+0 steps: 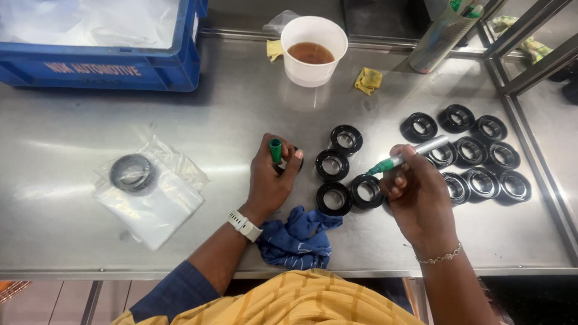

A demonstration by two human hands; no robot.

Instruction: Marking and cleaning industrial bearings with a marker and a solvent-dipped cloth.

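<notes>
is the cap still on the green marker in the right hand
No: the marker in the right hand shows its bare tip, and the left hand holds the green cap.

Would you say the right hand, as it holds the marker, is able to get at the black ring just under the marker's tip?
Probably yes. The right hand holds the marker with its green tip just above the black ring, and nothing lies between them.
</notes>
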